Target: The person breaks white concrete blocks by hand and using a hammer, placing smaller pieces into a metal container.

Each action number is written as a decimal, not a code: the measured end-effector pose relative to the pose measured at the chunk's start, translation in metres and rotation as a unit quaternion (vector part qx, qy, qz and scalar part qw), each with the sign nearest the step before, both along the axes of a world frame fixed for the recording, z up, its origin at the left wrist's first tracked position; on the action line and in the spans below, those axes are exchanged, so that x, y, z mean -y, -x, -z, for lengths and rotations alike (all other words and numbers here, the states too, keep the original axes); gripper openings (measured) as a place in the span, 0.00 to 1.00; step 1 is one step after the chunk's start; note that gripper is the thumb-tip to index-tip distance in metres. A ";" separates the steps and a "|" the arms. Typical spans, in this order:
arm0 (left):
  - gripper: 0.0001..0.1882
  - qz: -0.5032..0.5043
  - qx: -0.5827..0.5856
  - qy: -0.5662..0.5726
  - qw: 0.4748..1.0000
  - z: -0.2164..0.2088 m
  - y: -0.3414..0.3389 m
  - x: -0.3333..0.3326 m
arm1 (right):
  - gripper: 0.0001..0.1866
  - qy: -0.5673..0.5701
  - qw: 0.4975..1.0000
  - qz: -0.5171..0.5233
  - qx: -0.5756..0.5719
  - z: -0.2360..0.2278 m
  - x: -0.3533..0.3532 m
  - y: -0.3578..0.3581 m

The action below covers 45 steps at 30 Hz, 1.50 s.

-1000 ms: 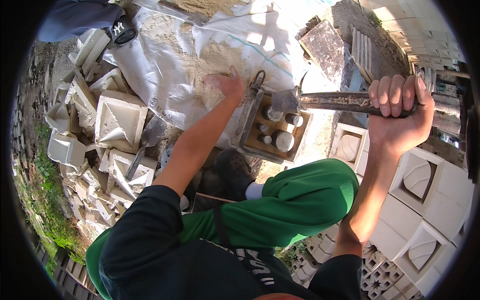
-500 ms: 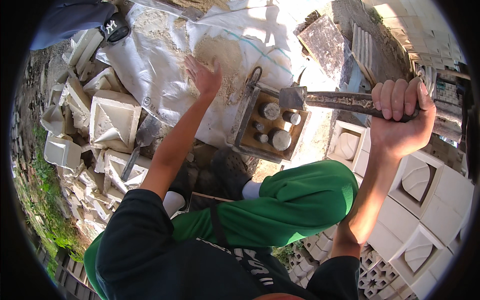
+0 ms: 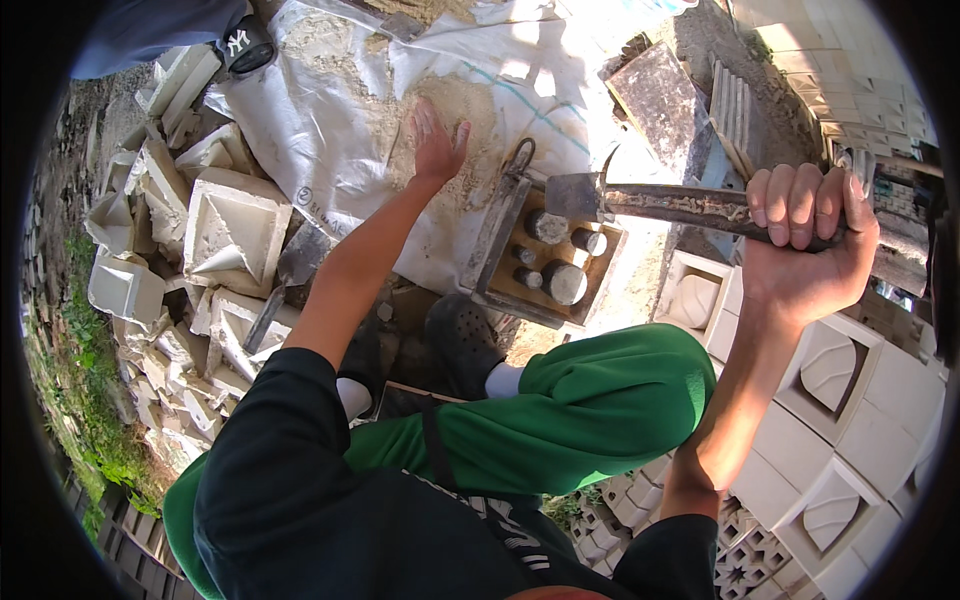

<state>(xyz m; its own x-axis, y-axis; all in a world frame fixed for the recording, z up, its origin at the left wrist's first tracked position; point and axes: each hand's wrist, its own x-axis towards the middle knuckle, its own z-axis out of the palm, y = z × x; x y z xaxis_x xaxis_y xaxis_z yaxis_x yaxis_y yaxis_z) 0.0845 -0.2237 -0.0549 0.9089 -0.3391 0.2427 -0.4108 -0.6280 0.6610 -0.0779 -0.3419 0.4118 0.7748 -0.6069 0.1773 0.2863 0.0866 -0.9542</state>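
My right hand (image 3: 812, 225) is wrapped round the handle of a hammer (image 3: 670, 204) with a dark, blocky head. The hammer is raised, its head above the far edge of a metal-framed mould (image 3: 487, 252). Inside the mould stand several grey cylinders of different widths, a broad one (image 3: 565, 283) among them, on a tan base. My left hand (image 3: 438, 150) is held out with fingers spread and nothing in it. It hovers over or rests on a patch of pale sandy powder (image 3: 468, 112) on a white sheet (image 3: 345, 150); I cannot tell which.
Broken white cast blocks (image 3: 235, 232) are heaped on the left, with a trowel (image 3: 265, 318) lying on them. White patterned blocks (image 3: 835, 365) stand in rows at right. A flat board (image 3: 655, 100) lies beyond the mould. A dark cap (image 3: 248, 45) and blue sleeve show at upper left.
My left hand has shifted a little to the right over the powder. The hammer head has moved slightly left, while my right hand keeps its hold on the handle.
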 end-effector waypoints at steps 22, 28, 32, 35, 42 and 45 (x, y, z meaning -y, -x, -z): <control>0.28 0.710 0.200 -0.116 0.666 -0.034 -0.016 -0.069 | 0.18 0.012 0.999 0.026 -0.027 -0.001 -0.001 0.001; 0.31 0.587 0.247 -0.272 0.722 -0.022 -0.053 -0.077 | 0.18 0.006 1.000 0.007 -0.018 -0.004 -0.001 0.003; 0.33 0.608 0.231 -0.222 0.727 -0.059 -0.051 -0.084 | 0.18 0.016 1.000 0.004 -0.014 -0.005 -0.003 0.002; 0.36 0.707 0.169 -0.188 0.661 -0.047 -0.011 -0.100 | 0.18 0.020 0.999 0.019 -0.025 -0.005 -0.006 -0.002; 0.33 0.524 0.169 -0.258 0.794 -0.052 -0.033 -0.088 | 0.18 0.011 1.000 -0.009 -0.018 -0.006 -0.011 0.003; 0.34 0.450 0.185 -0.269 0.831 -0.052 -0.037 -0.093 | 0.19 0.009 1.000 -0.004 -0.022 -0.004 -0.009 0.001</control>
